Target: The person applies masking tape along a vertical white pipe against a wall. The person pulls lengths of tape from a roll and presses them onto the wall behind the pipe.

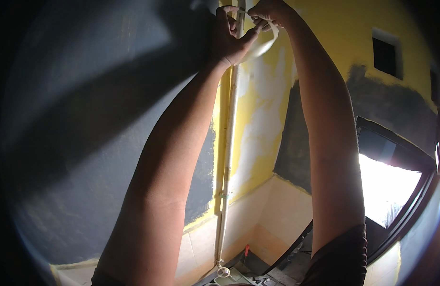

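Overhead, both my hands work at a thin white pipe in the wall corner.

My left hand (230,35) curls its fingers around the white pipe (228,143), which runs upright along the corner between the dark grey wall (86,119) and the yellow wall (334,28). My right hand (270,12) pinches a pale strip of tape (264,45) just beside the pipe, the strip looping down under my left thumb. To the right, well apart, a dark-framed window (387,186) glares bright.
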The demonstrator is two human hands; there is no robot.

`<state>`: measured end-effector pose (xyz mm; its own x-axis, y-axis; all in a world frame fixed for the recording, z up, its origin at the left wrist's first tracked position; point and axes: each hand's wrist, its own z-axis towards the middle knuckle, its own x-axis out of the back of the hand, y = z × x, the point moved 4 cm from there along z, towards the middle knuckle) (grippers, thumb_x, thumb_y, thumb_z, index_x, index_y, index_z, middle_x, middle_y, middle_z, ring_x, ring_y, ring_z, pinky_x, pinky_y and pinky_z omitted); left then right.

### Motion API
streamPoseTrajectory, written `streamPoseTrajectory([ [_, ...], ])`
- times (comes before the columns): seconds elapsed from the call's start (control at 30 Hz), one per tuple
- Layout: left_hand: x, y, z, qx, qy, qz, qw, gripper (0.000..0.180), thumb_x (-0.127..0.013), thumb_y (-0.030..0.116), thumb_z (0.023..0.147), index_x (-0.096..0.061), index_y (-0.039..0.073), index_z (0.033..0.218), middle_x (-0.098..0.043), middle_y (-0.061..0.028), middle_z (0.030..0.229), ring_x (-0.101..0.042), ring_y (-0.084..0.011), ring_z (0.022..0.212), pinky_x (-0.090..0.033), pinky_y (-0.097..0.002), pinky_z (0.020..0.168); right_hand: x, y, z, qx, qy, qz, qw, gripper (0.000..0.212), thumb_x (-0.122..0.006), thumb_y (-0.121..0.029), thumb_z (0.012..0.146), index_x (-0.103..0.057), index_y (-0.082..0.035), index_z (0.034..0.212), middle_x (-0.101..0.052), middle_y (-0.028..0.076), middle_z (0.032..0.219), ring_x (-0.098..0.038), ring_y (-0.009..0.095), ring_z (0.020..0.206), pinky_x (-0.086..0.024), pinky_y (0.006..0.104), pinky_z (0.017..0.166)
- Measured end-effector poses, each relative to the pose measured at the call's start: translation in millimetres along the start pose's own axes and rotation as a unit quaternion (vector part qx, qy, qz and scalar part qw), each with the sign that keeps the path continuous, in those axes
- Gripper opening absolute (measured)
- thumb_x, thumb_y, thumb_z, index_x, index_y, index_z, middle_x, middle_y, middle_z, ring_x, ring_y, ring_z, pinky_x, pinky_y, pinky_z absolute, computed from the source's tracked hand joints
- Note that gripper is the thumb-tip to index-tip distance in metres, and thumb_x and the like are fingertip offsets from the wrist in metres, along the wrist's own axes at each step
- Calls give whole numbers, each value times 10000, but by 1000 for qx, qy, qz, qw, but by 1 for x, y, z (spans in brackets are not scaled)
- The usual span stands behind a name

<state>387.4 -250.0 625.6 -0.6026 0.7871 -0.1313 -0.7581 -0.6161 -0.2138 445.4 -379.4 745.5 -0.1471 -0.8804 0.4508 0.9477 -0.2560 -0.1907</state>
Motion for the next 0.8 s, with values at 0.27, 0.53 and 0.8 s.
streamPoseTrajectory([
  [0.27,-7,3,-1,-10,-21,50,998,676,-799,96,723,-507,28,1329,-588,-55,1057,-594,-165,965,-505,-317,857,24,55,4,-18,-11,121,992,226,-805,-255,830,-795,-49,920,-651,66,686,-557,185,568,-425,362,513],
  [0.53,1,-11,2,-108,0,149,983,751,-775,140,712,-510,13,1403,-623,-184,1296,-605,-299,1238,-474,-415,1099,12,-7,-25,122,66,-66,988,272,-764,-298,916,-768,-28,886,-619,56,649,-531,200,566,-454,365,557],
  [0.8,-8,-14,0,89,-90,82,989,849,-762,144,778,-417,10,1542,-610,-195,1402,-598,-283,1324,-476,-376,1112,0,77,25,22,87,140,986,309,-777,-295,915,-761,14,895,-702,77,757,-602,186,644,-492,360,591],
])
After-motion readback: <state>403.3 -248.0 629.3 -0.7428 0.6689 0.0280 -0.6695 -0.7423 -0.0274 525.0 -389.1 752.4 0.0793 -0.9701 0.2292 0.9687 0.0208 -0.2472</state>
